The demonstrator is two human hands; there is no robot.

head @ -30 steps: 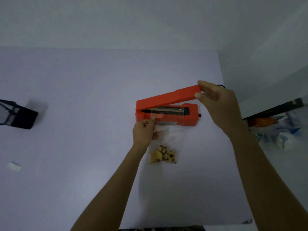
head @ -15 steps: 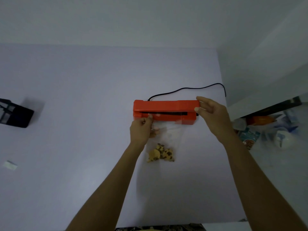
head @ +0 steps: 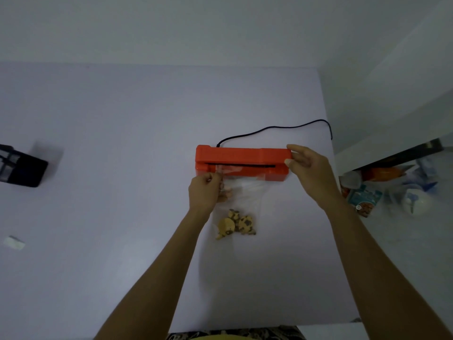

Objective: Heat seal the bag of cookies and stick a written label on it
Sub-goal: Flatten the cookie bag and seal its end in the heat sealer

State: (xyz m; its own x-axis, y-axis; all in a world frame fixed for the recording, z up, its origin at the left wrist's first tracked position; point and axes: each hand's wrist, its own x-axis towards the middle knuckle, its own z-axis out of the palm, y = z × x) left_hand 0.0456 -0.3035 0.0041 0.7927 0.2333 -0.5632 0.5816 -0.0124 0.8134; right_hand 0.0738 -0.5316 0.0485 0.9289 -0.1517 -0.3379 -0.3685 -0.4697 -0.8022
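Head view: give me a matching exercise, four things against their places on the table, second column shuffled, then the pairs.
Things:
1. sealer
2. cookies
3. black stand
4. white slip

Places:
A. far left edge, level with the sealer
B. under the right hand's fingertips
C. in the clear bag, nearer the person
D. left edge, nearer the person than the stand

Pairs: 1-B, 2-C, 3-A, 4-D

clear cookie bag (head: 241, 192) – mouth in closed orange sealer (head: 241, 159)
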